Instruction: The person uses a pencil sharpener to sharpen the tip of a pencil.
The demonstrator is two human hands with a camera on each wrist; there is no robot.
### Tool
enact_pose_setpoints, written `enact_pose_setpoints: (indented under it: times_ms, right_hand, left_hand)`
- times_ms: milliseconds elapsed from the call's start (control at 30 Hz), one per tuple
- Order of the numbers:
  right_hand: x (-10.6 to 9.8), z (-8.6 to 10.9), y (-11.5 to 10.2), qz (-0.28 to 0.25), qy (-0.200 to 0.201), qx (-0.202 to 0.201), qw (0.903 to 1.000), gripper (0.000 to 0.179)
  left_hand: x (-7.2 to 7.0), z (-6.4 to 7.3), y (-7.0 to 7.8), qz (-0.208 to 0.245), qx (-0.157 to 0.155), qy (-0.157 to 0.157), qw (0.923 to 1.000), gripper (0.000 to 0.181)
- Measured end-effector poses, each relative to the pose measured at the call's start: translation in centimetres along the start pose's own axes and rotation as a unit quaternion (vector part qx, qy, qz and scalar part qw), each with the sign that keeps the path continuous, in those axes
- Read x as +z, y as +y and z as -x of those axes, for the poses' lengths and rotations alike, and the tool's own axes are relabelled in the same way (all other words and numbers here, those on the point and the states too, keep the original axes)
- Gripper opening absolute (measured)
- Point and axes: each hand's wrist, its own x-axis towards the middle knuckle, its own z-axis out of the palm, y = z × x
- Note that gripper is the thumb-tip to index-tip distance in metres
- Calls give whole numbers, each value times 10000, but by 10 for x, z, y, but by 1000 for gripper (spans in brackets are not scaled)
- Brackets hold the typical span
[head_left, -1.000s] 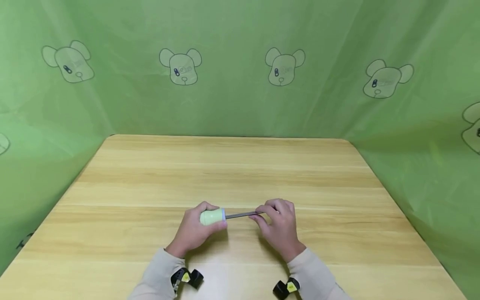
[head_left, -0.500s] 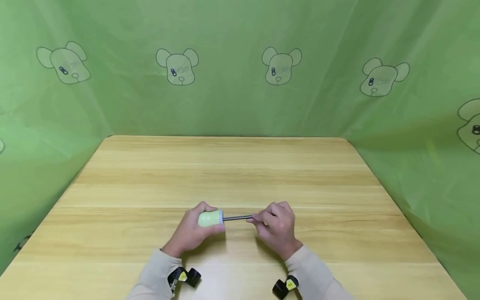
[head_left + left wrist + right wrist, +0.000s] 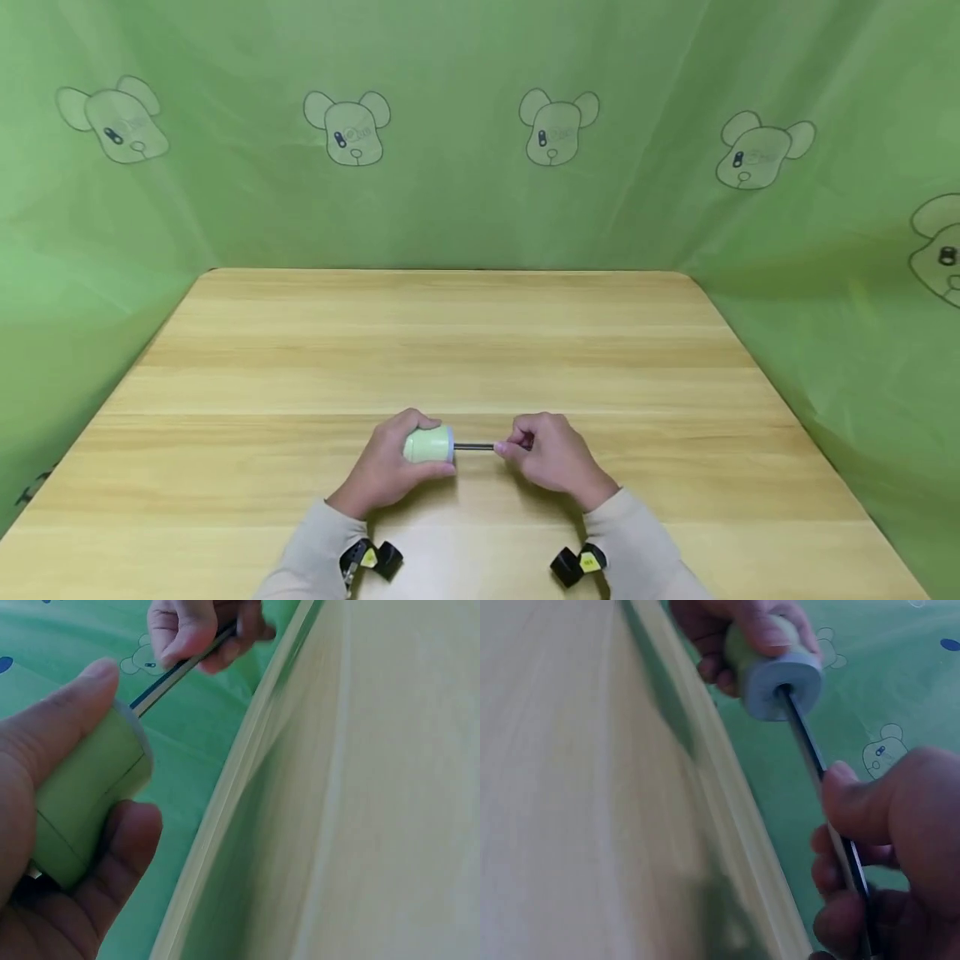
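Above the front middle of the table, my left hand [image 3: 384,468] grips a pale green, cylindrical pencil sharpener [image 3: 427,446], thumb and fingers on either side of it. Its grey-blue end face points right, towards my other hand. A dark pencil [image 3: 473,447] with lighter, shiny facets enters the hole in that face, as the right wrist view shows. My right hand [image 3: 561,457] pinches the pencil between thumb and curled fingers, a short way from the sharpener. The pencil's tip is hidden inside the sharpener, and its far end lies behind the right hand's fingers.
A light wood-grain table [image 3: 450,350] spreads out beneath both hands. Green cloth [image 3: 457,208] printed with bear heads hangs around its back and sides. Black wrist cameras [image 3: 388,560] sit at both grey-beige sleeves.
The right hand has rolled over and its fingers have curled in further round the pencil. Less pencil shows between the hands, and it has swung level. The left hand keeps its grip on the sharpener.
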Motion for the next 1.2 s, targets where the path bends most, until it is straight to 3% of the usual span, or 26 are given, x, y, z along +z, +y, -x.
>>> enact_pose_setpoints:
  times_ms: [67, 133, 200, 333, 533, 600, 667, 767, 833, 900, 1000, 1067, 1133, 1200]
  right_hand:
    - [3, -2, 1, 395, 515, -335, 9973, 22]
    - [6, -4, 3, 740, 1087, -776, 9883, 18]
    - [9, -6, 4, 992, 1678, -1300, 9722, 20]
    - [12, -9, 4, 1232, 2655, -2262, 9291, 30]
    - [17, -15, 4, 1100, 3584, -3060, 8751, 28]
    - [18, -16, 4, 1091, 3742, -3227, 8625, 35]
    - [19, -16, 5, 1107, 3783, -3298, 8578, 38]
    - [20, -14, 7, 1166, 3628, -3212, 8669, 32]
    - [20, -11, 8, 1186, 3398, -3039, 8821, 27]
    - [19, -8, 8, 1190, 3028, -2690, 9065, 25]
    - [13, -5, 4, 982, 2157, -1709, 9563, 27]
    - [8, -3, 1, 597, 1285, -906, 9858, 28]
    - [2, -3, -1, 146, 459, -245, 9985, 28]
    - [-2, -3, -1, -209, -84, 146, 9996, 25]
  left_hand:
    - [-2, -1, 1, 63, -109, 155, 9998, 48]
    - [-3, -2, 3, 170, -298, 316, 9989, 47]
    - [-5, -4, 4, 280, -531, 469, 9971, 47]
    - [-7, -6, 5, 470, -838, 578, 9937, 44]
    - [-9, -6, 6, 1106, -1017, 285, 9882, 40]
    - [-9, -5, 6, 1199, -1058, 187, 9870, 39]
    - [-9, -4, 6, 1165, -1076, 133, 9872, 40]
    - [-9, -2, 6, 1091, -1086, 116, 9880, 41]
    - [-9, -1, 6, 1012, -1025, 144, 9895, 42]
    - [-8, 0, 5, 779, -880, 179, 9929, 44]
    - [-5, 1, 5, 349, -571, 219, 9975, 46]
    - [-4, 1, 5, 131, -406, 193, 9989, 46]
    - [-3, 1, 6, 96, -298, 101, 9995, 47]
    - [-3, 1, 6, 111, -245, 41, 9996, 46]
